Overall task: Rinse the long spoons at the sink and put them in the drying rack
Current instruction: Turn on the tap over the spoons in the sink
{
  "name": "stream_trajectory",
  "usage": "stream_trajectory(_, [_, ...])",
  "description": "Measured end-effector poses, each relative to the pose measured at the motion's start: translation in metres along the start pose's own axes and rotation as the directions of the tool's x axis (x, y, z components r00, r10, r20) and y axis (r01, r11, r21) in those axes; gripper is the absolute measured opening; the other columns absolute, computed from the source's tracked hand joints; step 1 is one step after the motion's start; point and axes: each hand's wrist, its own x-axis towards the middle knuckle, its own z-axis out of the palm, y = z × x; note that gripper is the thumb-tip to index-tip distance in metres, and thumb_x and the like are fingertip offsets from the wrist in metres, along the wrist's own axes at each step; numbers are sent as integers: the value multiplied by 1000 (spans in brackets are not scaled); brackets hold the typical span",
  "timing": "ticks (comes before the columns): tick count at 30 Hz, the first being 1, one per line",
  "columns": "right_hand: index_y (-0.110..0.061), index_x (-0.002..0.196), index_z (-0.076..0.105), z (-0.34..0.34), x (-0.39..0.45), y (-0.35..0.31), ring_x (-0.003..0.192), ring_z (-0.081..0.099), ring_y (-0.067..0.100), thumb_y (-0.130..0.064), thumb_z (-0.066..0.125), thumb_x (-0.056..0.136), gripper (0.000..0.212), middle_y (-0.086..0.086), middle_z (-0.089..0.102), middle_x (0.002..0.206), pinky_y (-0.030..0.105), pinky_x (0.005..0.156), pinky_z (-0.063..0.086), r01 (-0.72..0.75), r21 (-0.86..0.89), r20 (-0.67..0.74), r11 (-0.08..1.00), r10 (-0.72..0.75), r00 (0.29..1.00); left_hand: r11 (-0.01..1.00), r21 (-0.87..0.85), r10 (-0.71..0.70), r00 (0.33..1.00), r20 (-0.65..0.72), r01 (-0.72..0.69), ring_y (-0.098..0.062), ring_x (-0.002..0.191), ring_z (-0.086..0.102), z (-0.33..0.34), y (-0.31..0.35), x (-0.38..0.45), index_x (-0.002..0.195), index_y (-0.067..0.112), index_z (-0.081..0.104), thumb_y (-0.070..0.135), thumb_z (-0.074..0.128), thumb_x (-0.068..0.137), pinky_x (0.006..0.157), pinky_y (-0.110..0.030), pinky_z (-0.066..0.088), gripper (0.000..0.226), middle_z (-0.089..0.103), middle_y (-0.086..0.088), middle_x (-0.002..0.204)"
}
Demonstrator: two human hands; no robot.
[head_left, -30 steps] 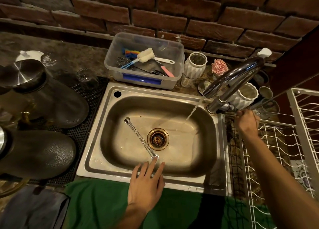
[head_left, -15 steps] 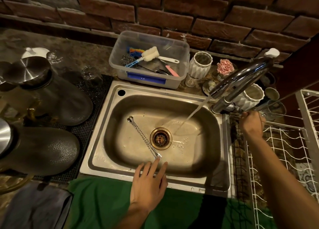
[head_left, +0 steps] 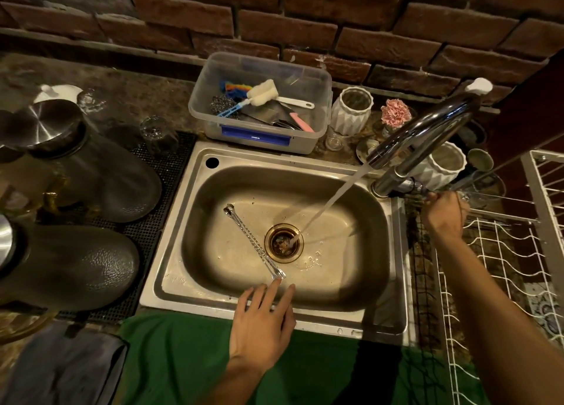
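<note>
Dark vessels: two stand on a black mat at the worktop's left edge, beside the sink.
Plastic tub: holds brushes, behind the sink's back rim.
Sink: steel basin; bare floor left and right of the drain.
Long spoons: lie diagonally on the basin floor, left of the drain.
Left hand: fingers straight, tips at the spoons' near end, grasping nothing.
Faucet: arches over the right rim; water falls into the drain.
Right hand: curled round the faucet lever.
Drying rack: white wire, right of the sink.
</note>
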Motion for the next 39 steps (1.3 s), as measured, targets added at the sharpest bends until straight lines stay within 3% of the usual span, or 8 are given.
stream_trajectory(9, [10,95,61,-2,-6,-1,105,56,44,-16,41,100,33,33,62,105,40,78,40,3,42,-4,999,-3,1000,1000,7,5,1000,-7,-5,-21,120,59,2,0,-1,139,34,54,45,43,96,103,-43,42,45,62,2,138])
stream_trajectory(12, [5,98,60,-2,-9,-2,103,54,37,-24,40,101,36,28,60,108,34,75,35,-61,123,41,991,56,998,1000,0,5,1000,-20,-5,-20,119,59,3,0,-2,136,33,56,44,44,96,102,-42,41,43,63,3,135])
stream_trajectory(18, [2,118,58,-14,-25,-4,110,54,38,-30,49,97,39,29,54,126,40,87,43,-188,211,124,959,165,978,999,-42,-23,999,-33,21,-16,120,60,0,1,0,135,33,57,45,42,96,103,-41,44,43,65,6,132])
stream_trajectory(23, [-19,97,62,-25,-62,2,96,62,28,-16,50,95,13,12,65,100,46,91,51,-388,576,313,720,244,918,998,-65,-27,999,-22,26,-13,119,59,-1,-1,1,133,34,56,46,38,98,104,-40,44,42,64,8,130])
stream_trajectory(28, [-9,106,65,-5,-121,-8,79,60,19,-16,50,98,18,11,64,90,33,72,49,-383,589,488,712,65,871,997,-73,-30,999,-15,29,-14,119,58,0,-2,0,133,33,57,47,38,98,104,-41,44,42,65,8,129])
stream_trajectory(32, [-12,102,71,39,-160,-25,72,64,13,-9,51,96,21,11,70,87,25,64,51,-238,490,678,838,-195,709,996,-79,-32,999,-43,29,-12,122,56,1,-3,0,132,33,56,48,40,98,107,-41,42,41,63,8,132])
stream_trajectory(35, [-13,102,73,77,-172,-35,85,68,24,-12,54,96,19,13,73,95,31,71,55,-141,437,754,889,-276,596,995,-89,-47,994,-103,38,-11,123,54,-1,-6,-3,131,31,57,47,43,97,110,-43,39,40,60,8,135])
stream_trajectory(39, [-10,93,75,120,-178,-49,82,66,23,-9,56,93,19,13,73,89,34,74,55,-108,436,768,893,-307,562,992,-68,-121,976,-180,110,-15,132,49,-13,-21,6,136,31,53,44,40,99,113,-49,33,41,55,5,142])
